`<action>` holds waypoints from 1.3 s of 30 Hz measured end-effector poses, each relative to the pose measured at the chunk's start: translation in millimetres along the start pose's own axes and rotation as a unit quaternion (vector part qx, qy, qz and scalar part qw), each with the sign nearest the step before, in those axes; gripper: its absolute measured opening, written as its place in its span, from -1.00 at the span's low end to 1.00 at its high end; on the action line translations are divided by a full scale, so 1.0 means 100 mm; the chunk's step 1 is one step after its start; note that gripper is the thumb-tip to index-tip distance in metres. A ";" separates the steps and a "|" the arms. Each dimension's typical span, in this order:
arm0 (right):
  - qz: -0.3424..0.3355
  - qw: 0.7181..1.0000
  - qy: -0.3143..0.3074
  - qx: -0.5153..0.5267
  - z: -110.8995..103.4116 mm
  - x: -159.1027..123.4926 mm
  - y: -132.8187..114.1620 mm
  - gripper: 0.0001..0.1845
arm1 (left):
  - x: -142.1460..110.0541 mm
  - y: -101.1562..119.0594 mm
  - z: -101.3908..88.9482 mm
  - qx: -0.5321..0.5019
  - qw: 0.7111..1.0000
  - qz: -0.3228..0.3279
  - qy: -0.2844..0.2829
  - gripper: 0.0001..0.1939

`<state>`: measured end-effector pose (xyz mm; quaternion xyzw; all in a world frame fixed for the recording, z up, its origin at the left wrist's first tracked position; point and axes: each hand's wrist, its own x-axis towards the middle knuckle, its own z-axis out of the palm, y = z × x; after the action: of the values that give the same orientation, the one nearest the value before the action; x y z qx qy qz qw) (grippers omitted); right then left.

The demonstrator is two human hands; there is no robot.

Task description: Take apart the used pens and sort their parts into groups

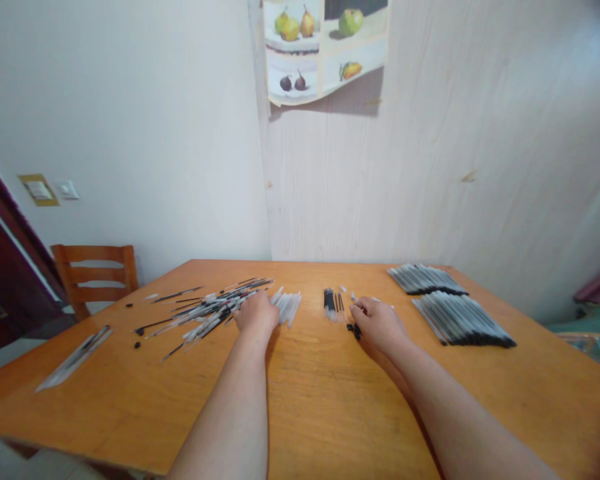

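My left hand is over the right end of a loose pile of pen parts, mostly black refills and clear tubes. Its fingers point down into the pile, and their tips are hidden. Just right of it lies a row of clear pen barrels. My right hand has its fingers curled and drawn together above the table; anything between them is too small to make out. Beside its fingertips are a few black pen caps. To its left, a short row of dark refills lies side by side.
Two neat stacks of capped pens, a far one and a near one, lie on the right of the wooden table. Several clear tubes lie at the left edge. A wooden chair stands behind the left side.
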<state>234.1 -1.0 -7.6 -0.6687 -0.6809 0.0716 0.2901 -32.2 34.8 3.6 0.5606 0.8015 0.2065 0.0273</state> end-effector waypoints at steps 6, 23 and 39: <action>-0.002 1.000 0.001 -0.003 0.02 0.02 0.03 -0.66 | -0.02 0.01 -0.03 0.017 1.000 -0.006 -0.003 -0.77; -0.004 1.000 0.005 -0.009 0.01 0.01 0.00 -0.65 | -0.05 0.04 -0.01 0.025 0.999 0.014 0.014 -0.75; -0.099 0.993 -0.066 -0.028 0.01 -0.26 -0.41 -0.62 | -0.04 0.05 0.00 0.015 0.998 0.039 0.045 -0.70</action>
<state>196.8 -29.5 3.8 -0.5999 -0.7629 0.0680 0.2313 -26.0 33.0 4.4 0.5818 0.7826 0.2201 -0.0252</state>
